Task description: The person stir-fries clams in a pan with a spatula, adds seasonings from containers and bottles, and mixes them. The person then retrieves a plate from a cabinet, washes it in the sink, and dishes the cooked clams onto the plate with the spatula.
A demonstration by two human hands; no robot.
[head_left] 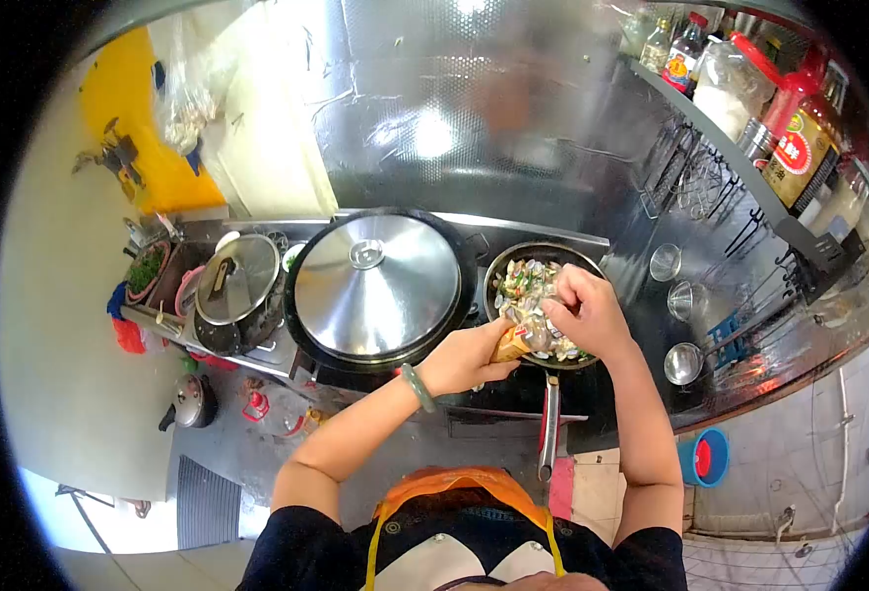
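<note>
My left hand point(462, 357), with a green bangle on its wrist, is closed around a yellow-labelled seasoning packet point(519, 341). The packet is tilted over the near side of a dark frying pan point(491, 278). Clams with bits of green and red point(527, 278) fill the pan. Above the pan's right side, my right hand point(592, 313) is closed with curled fingers, close to the packet; whatever it may be pinching is hidden. The pan's handle point(549, 424) points back toward my body.
Left of the pan stands a large wok with a domed steel lid point(375, 295). Farther left is a pot with a glass lid point(239, 279). Ladles and strainers point(683, 362) hang at right, below a shelf point(740, 163) of bottles and jars. A blue bucket point(713, 455) stands on the floor.
</note>
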